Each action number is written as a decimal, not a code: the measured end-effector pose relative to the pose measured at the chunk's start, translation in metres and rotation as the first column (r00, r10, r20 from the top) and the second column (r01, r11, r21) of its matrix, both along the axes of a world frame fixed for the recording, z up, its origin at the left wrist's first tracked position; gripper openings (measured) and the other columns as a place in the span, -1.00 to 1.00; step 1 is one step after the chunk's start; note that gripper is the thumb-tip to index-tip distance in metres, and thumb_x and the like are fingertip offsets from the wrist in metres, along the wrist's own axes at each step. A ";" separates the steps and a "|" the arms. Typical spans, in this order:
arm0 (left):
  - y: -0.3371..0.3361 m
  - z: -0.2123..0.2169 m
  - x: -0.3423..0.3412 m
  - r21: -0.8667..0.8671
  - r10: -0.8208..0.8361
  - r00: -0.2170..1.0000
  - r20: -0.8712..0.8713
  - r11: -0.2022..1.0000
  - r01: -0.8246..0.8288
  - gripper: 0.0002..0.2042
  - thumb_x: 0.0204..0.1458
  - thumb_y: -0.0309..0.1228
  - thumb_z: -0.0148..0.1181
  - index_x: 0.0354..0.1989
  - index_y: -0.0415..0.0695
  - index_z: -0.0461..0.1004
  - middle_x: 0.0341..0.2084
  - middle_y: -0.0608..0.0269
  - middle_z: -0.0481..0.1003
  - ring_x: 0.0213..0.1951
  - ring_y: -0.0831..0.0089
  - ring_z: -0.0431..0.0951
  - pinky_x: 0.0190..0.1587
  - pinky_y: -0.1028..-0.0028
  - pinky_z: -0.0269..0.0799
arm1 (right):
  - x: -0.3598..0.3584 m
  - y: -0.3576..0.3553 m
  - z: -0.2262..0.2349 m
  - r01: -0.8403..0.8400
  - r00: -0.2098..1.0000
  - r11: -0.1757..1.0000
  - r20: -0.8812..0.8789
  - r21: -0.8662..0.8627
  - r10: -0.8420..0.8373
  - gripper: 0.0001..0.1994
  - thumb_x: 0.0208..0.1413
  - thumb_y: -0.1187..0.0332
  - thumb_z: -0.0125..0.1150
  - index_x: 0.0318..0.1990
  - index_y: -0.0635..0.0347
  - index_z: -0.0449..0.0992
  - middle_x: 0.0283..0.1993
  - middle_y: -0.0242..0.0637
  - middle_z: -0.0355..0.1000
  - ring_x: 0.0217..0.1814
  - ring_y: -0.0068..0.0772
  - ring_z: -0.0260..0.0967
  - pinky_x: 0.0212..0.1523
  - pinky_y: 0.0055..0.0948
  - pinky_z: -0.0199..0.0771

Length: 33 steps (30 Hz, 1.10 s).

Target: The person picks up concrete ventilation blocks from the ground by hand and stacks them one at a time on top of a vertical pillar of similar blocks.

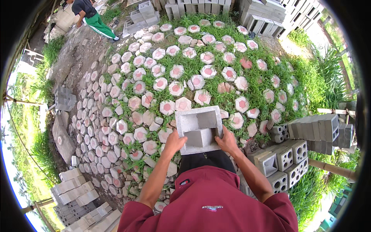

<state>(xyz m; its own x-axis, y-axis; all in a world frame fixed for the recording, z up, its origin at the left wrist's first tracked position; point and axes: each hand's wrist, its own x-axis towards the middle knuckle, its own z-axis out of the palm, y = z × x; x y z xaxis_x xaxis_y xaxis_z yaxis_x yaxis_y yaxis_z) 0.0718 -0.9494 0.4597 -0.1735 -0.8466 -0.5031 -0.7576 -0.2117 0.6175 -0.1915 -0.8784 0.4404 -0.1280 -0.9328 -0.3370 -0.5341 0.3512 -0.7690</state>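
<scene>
Between my two hands I hold a square grey concrete block in front of my waist. Its hollow faces up, and an angled inner piece divides the opening. My left hand is closed on the block's left wall, near its lower corner. On the opposite wall, my right hand grips at about the same height. Both thumbs lie at the rim, while the other fingers are mostly hidden behind the sides. Under the block, the ground is paved with hexagonal pavers that have pinkish centres.
Grass grows between the pavers. Stacked hollow blocks stand close on my right, with more blocks beyond. Piled blocks sit at lower left. Further stacks line the far side. Another person in green trousers bends at the far left.
</scene>
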 end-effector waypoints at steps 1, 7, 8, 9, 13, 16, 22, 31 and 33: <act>-0.002 0.003 -0.003 -0.040 0.071 0.995 -0.072 0.996 -0.074 -0.54 -0.23 -0.36 0.16 -0.09 -0.30 0.40 -0.26 -0.18 0.53 -0.16 0.00 0.54 -0.09 0.27 0.41 | -0.004 -0.012 0.005 -0.024 1.000 0.999 -0.013 -0.045 0.024 -0.34 -0.09 0.31 0.20 0.20 0.41 0.19 -0.20 0.33 0.42 -0.08 0.30 0.39 -0.04 -0.02 0.39; -0.022 0.016 0.008 -0.132 0.242 0.954 -0.179 0.955 -0.267 -0.52 -0.24 -0.35 0.17 -0.07 -0.30 0.36 -0.36 -0.19 0.54 -0.26 -0.06 0.55 -0.18 0.21 0.43 | -0.007 -0.087 0.020 -0.252 0.968 0.956 -0.057 -0.152 0.246 -0.32 -0.10 0.30 0.22 0.19 0.48 0.18 -0.25 0.35 0.42 -0.17 0.32 0.41 -0.09 0.00 0.41; -0.027 0.017 0.015 -0.112 0.261 0.948 -0.181 0.952 -0.284 -0.54 -0.25 -0.35 0.18 -0.10 -0.29 0.39 -0.38 -0.17 0.54 -0.28 -0.03 0.56 -0.20 0.22 0.44 | -0.002 -0.100 0.023 -0.292 0.956 0.943 -0.073 -0.163 0.283 -0.32 -0.10 0.30 0.22 0.19 0.49 0.18 -0.26 0.35 0.42 -0.18 0.32 0.41 -0.11 -0.01 0.41; -0.035 0.017 0.023 -0.091 0.279 0.943 -0.184 0.950 -0.299 -0.56 -0.26 -0.35 0.19 -0.13 -0.28 0.41 -0.40 -0.14 0.55 -0.31 0.00 0.57 -0.22 0.24 0.44 | 0.004 -0.114 0.025 -0.330 0.944 0.928 -0.089 -0.172 0.319 -0.32 -0.10 0.30 0.23 0.19 0.49 0.18 -0.26 0.35 0.42 -0.19 0.31 0.42 -0.13 -0.01 0.42; -0.071 0.019 0.060 -0.108 0.328 0.928 -0.179 0.931 -0.350 -0.61 -0.28 -0.36 0.21 -0.21 -0.29 0.46 -0.46 -0.11 0.55 -0.37 0.05 0.58 -0.27 0.27 0.44 | 0.044 -0.180 0.036 -0.397 0.918 0.915 -0.008 -0.069 0.397 -0.37 -0.10 0.31 0.22 0.13 0.49 0.22 -0.28 0.33 0.42 -0.18 0.32 0.40 -0.12 0.02 0.39; -0.128 0.003 0.096 -0.099 0.319 0.929 -0.187 0.935 -0.341 -0.62 -0.31 -0.32 0.25 -0.29 -0.30 0.48 -0.50 -0.08 0.54 -0.40 0.07 0.57 -0.30 0.29 0.44 | 0.065 -0.237 0.013 -0.447 0.894 0.871 -0.071 -0.204 0.442 -0.37 -0.11 0.30 0.23 0.12 0.49 0.22 -0.21 0.34 0.40 -0.12 0.31 0.37 -0.09 0.01 0.36; -0.226 -0.041 0.158 -0.179 0.367 0.889 -0.273 0.889 -0.422 -0.54 -0.29 -0.33 0.23 -0.15 -0.30 0.43 -0.38 -0.13 0.55 -0.31 0.02 0.57 -0.23 0.25 0.44 | 0.136 -0.335 0.007 -0.429 0.903 0.885 -0.117 -0.180 0.414 -0.31 -0.10 0.30 0.22 0.16 0.56 0.16 -0.27 0.33 0.40 -0.16 0.31 0.38 -0.10 0.04 0.34; -0.359 0.001 0.221 -0.123 0.470 0.848 -0.244 0.853 -0.508 -0.50 -0.28 -0.42 0.20 -0.04 -0.29 0.37 -0.37 -0.02 0.57 -0.33 0.24 0.60 -0.25 0.38 0.46 | 0.218 -0.468 0.020 -0.394 0.918 0.915 -0.084 -0.087 0.387 -0.32 -0.08 0.29 0.22 0.18 0.51 0.16 -0.21 0.34 0.42 -0.12 0.31 0.39 -0.10 -0.05 0.41; -0.387 -0.010 0.231 -0.218 0.480 0.821 -0.309 0.804 -0.553 -0.50 -0.28 -0.45 0.17 -0.03 -0.30 0.38 -0.36 0.01 0.57 -0.34 0.31 0.58 -0.26 0.40 0.45 | 0.229 -0.504 0.009 -0.431 0.902 0.876 -0.136 -0.214 0.410 -0.32 -0.09 0.29 0.22 0.18 0.51 0.17 -0.20 0.34 0.42 -0.10 0.31 0.38 -0.09 -0.06 0.41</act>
